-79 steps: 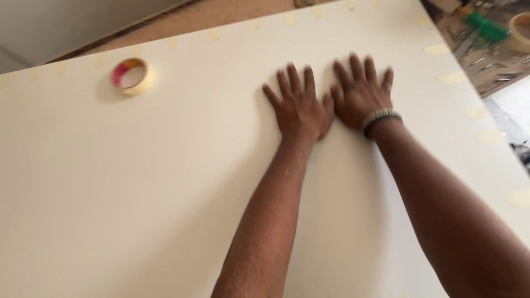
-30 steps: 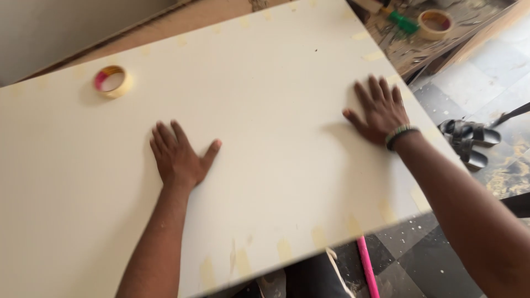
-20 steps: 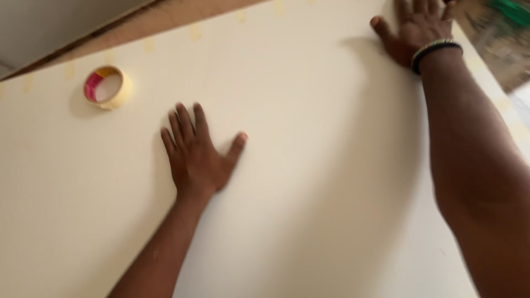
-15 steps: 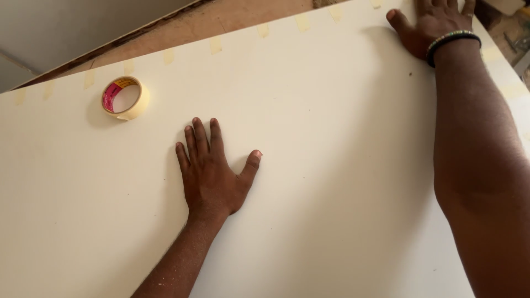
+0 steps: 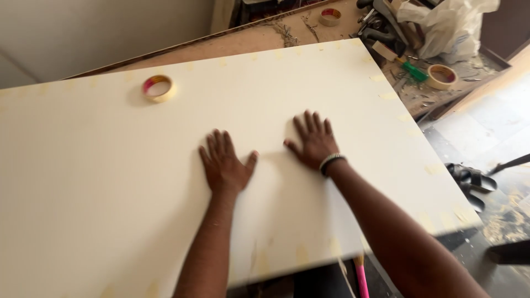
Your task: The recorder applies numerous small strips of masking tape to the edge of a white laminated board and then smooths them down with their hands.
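Both palms (image 5: 225,165) (image 5: 313,142) flat on board (image 5: 99,176), long axis left-right.

left hand (image 5: 225,164) flat on white board (image 5: 99,182) | right hand (image 5: 314,140) flat beside | tape roll (image 5: 158,88) far-left

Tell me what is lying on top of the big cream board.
On the cream board lie a roll of tape near its far edge, and the left hand and right hand, both pressed flat. Whatever is beneath the palms is covered.
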